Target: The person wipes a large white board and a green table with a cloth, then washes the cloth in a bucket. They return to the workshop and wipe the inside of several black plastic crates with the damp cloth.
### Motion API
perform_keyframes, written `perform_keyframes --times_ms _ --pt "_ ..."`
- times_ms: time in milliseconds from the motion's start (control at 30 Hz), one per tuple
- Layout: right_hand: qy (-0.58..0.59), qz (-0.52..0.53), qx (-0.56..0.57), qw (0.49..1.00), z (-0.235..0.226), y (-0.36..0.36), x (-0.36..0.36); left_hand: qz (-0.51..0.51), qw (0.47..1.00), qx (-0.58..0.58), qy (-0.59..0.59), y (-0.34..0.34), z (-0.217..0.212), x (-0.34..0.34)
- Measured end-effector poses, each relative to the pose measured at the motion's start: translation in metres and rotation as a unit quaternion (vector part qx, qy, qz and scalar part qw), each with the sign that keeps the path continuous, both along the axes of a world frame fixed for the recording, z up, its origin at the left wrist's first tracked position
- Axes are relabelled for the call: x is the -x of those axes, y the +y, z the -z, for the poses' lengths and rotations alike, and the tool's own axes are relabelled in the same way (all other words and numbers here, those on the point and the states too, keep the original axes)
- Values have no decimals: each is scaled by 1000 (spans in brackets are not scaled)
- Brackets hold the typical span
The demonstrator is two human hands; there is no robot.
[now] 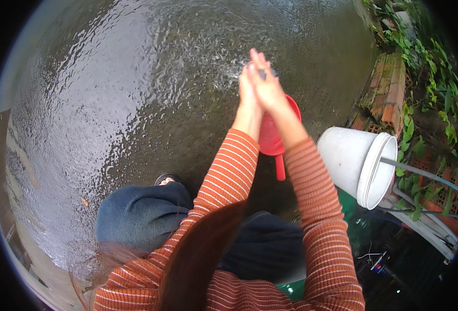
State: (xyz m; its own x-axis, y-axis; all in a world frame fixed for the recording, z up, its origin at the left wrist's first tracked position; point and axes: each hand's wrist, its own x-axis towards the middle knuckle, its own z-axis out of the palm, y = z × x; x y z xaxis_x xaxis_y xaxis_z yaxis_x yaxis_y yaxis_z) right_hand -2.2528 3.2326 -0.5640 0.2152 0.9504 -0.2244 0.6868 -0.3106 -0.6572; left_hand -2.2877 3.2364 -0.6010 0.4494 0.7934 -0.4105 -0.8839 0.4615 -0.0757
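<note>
The person's left hand (pixel 246 88) and right hand (pixel 270 93) meet palm to palm over wet ground (pixel 110 103), arms stretched forward. Their fingers are pressed against each other, the right hand's parted a little where a small grey thing (pixel 262 74) shows among them; its kind is unclear, and one cannot tell whether it is gripped. Beneath the wrists and partly hidden by them sits a red dipper (pixel 271 137), its handle (pixel 280 168) pointing back toward the person. Rippling water (pixel 226 78) catches the light just beside the left fingers. To the right, a white bucket (pixel 343 155) lies tipped over, its mouth turned away from the hands, with a grey hose (pixel 426 175) at the opening. Beyond it stand stacked bricks (pixel 387 88) and leafy plants (pixel 436 78). A sandalled foot (pixel 166 180) shows below a dark blue trouser leg (pixel 136 217)
</note>
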Motion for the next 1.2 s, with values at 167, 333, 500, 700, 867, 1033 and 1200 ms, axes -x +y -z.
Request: perform_keyframes --times_ms 167,333,500,700,867,1033,1200 --pt "56 89 -53 993 -4 40 -79 44 999 -5 4 -13 -59 -23" --pt "32 51 -51 997 -23 -4 -35 -12 996 -62 65 0 -23 -14" --pt "356 233 -75 902 -54 26 -67 88 971 -199 98 -17 -45 -21" --pt "485 197 -114 845 -75 23 -45 83 995 -58 11 -7 -46 5" --pt "139 -110 62 982 -84 29 -57 242 942 -228 -51 -4 -41 20" --pt "344 -189 278 877 -114 40 -36 297 923 -244 -36 -3 -39 16" --pt "276 -186 282 900 -76 48 -40 287 934 -212 32 -8 -23 8"
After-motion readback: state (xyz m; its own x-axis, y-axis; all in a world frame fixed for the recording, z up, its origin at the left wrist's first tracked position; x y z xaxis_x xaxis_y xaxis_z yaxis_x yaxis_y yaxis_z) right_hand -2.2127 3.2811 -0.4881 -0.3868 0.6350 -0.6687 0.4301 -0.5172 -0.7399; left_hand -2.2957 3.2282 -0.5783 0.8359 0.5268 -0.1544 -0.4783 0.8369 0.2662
